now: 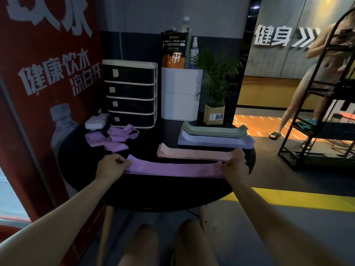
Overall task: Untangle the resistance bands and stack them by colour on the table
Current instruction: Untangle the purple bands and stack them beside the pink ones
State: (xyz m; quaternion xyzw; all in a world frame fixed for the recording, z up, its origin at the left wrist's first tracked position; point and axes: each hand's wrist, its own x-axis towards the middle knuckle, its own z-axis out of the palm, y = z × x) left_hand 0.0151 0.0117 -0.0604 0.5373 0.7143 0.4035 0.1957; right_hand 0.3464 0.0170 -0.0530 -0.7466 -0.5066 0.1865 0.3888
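A flat purple band [172, 168] lies stretched across the near part of the round black table [80, 156]. My left hand [111, 166] pinches its left end and my right hand [233, 167] pinches its right end. Just behind it lies a peach stack [192, 153]. Farther back right sit a lavender stack [215, 142] and, behind that, a green stack [213, 130]. A tangled heap of purple bands [113, 138] rests at the back left of the table.
A black drawer unit [131, 93], a white power strip [97, 121], a white box [180, 95] with bottles and a potted plant [215, 110] line the table's back. A red banner stands at left. At right stand a black metal rack [317, 120] and another person.
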